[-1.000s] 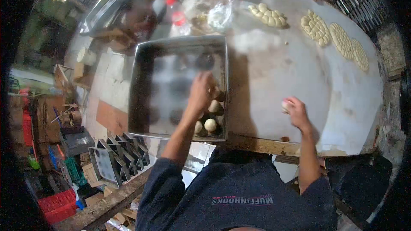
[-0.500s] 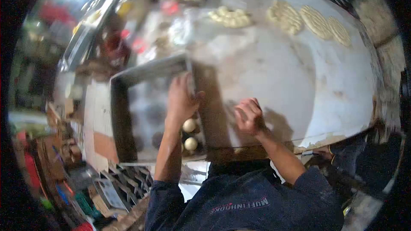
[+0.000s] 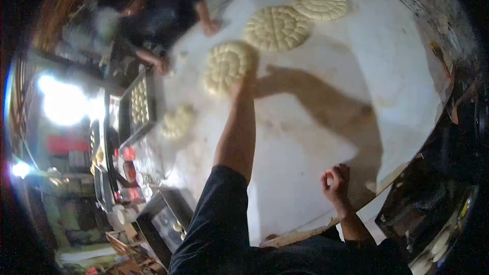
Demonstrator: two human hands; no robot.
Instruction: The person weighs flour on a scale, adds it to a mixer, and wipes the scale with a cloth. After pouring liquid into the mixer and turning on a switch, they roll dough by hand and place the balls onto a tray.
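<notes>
My left hand [image 3: 241, 85] reaches far across the white table [image 3: 295, 147] to the lower right edge of a round, scored dough slab [image 3: 224, 67]. Its fingers are blurred, and whether they hold any dough cannot be made out. Two more round slabs, a middle one [image 3: 276, 28] and a farther one [image 3: 320, 3], lie up and to the right. Near the front edge of the table, my right hand [image 3: 335, 181] is curled, thumb and fingertips together, with nothing visible in it.
A smaller dough heap [image 3: 178, 121] sits left of my arm. Farther left are a tray of dough balls [image 3: 140, 103] and red-capped bottles [image 3: 127, 160]. A metal tray [image 3: 178, 205] stands at lower left. Another person [image 3: 163, 10] leans at the far left edge.
The view has swung, and the tray now shows at lower left. My left hand has left the tray and stretched out to the dough slab. My right hand stays near the front edge, curled.
</notes>
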